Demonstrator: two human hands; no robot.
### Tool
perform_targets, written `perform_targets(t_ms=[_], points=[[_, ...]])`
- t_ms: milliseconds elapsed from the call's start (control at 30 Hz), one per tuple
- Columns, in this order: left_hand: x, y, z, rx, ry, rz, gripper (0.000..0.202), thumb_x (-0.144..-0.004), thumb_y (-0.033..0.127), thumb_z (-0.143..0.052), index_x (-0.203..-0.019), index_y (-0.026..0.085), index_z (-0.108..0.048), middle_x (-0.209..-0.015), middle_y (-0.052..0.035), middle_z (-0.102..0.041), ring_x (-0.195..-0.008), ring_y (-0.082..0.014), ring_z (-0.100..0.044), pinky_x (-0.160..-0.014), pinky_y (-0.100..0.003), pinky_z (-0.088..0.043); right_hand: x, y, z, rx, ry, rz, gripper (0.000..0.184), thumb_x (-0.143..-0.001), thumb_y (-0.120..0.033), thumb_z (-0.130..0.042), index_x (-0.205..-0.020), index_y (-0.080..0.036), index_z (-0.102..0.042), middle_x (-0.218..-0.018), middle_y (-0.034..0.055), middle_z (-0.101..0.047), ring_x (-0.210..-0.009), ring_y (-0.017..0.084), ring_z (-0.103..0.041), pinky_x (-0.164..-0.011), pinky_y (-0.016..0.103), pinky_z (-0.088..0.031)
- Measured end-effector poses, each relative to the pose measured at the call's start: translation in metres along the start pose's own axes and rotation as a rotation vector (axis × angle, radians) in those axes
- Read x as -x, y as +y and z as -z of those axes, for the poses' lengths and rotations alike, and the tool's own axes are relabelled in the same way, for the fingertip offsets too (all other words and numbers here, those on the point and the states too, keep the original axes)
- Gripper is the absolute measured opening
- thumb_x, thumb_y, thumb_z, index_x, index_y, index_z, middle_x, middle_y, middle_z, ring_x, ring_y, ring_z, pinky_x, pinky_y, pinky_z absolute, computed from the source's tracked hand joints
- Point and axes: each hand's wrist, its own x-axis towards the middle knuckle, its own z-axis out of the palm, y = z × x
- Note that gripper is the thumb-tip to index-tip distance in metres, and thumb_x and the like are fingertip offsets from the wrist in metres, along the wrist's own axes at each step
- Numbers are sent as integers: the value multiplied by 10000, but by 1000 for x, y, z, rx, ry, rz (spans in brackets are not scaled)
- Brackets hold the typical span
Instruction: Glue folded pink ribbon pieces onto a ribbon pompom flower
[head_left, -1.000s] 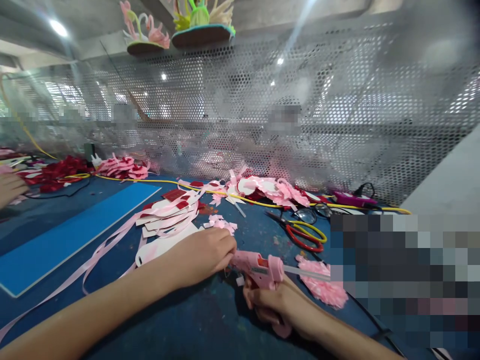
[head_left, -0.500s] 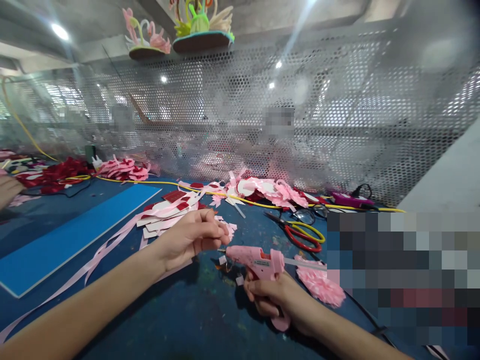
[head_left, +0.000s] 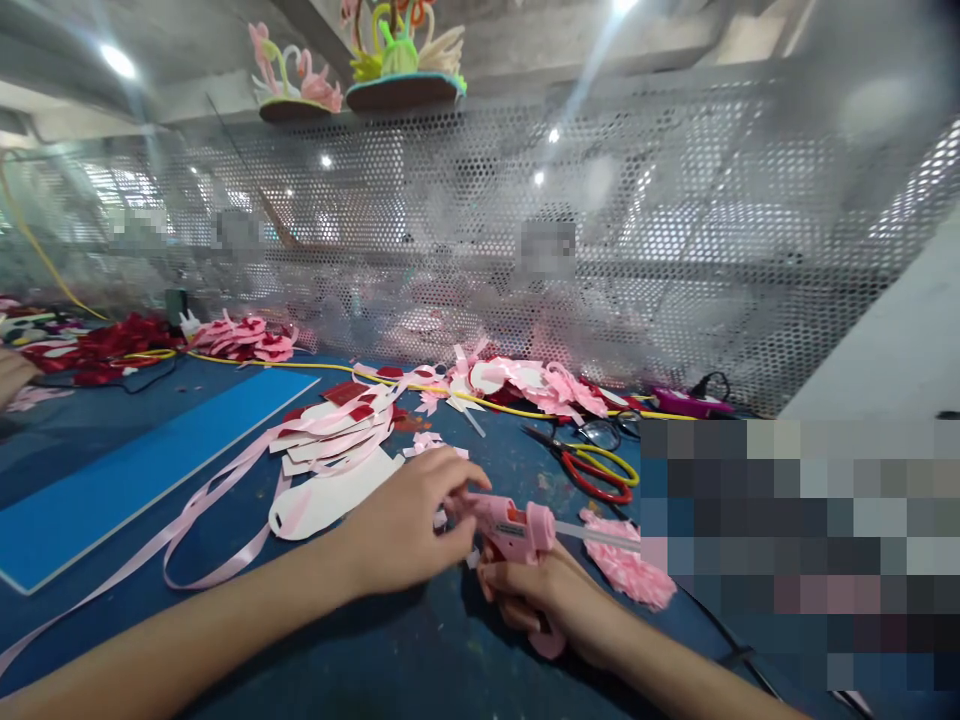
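Observation:
My right hand [head_left: 536, 590] is wrapped round the handle of a pink hot glue gun [head_left: 517, 528], which points left. A clear glue stick [head_left: 589, 537] sticks out of its back end. My left hand [head_left: 412, 515] is at the front of the gun, thumb and fingers apart around the nozzle, which they hide. Whether they touch it I cannot tell. Just left of that hand lies a white rounded card piece [head_left: 330, 500], with pink ribbon [head_left: 217, 575] beside it. Small pale scraps show between the hands, partly covered.
Scissors with red and yellow handles [head_left: 600, 475] lie behind the gun, near eyeglasses [head_left: 600, 433]. A ruffled pink piece [head_left: 630, 560] is at the right. A blue board [head_left: 150, 480] lies left. A yellow cord [head_left: 345, 370] crosses the back. Another person's hand [head_left: 13, 378] shows far left.
My left hand has come down and right, from a pinch above the nozzle to spread fingers around the gun's front. The white card piece now shows more fully. The right hand keeps its hold.

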Motion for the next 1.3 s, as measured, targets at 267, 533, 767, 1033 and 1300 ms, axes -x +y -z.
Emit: perform_targets(t_ms=[267,533,767,1033,1300], points=[[0,-5,-14,-331,14,-261,214,-729,203,-575,-938,166,-549,-910,-72,-606,-856,-212,-529,-784,-351,-433,0,2,-1,133,46,-16,99,-619,-265,-509,-607,-168,-492,-464,-79,-397,-358,29,-329,-329,153,-207],[-2,-13,-10,-258,18,-255,193,-695,163,-576,-887,168,-591,-835,-49,-654,-791,-183,-578,-749,-306,-455,4,-1,-1,200,-17,-33,75,-632,-252,-494,-636,-178,-497,-450,-89,-392,-330,33,-308,-273,139,-234],[-7,-21,-2,-179,-38,-336,222,-671,101,-554,-858,188,-635,-793,-18,-676,-744,-150,-591,-776,-290,-454,4,-2,-1,206,-75,-15,82,-655,-256,-490,-690,-184,-475,-538,-82,-415,-341,26,-309,-262,133,-240],[-9,-25,6,-71,-77,-322,186,-696,120,-562,-848,176,-653,-787,-23,-675,-737,-134,-593,-759,-276,-457,3,-1,1,264,-80,-39,64,-686,-246,-497,-688,-182,-494,-462,-95,-392,-316,33,-306,-256,134,-249],[-2,-16,-6,-313,1,-348,253,-651,238,-617,-894,177,-587,-835,-33,-639,-811,-190,-551,-961,-413,-324,1,-4,0,316,-23,-49,190,-681,-275,-459,-700,-149,-599,-403,-85,-380,-301,37,-310,-245,126,-265]])
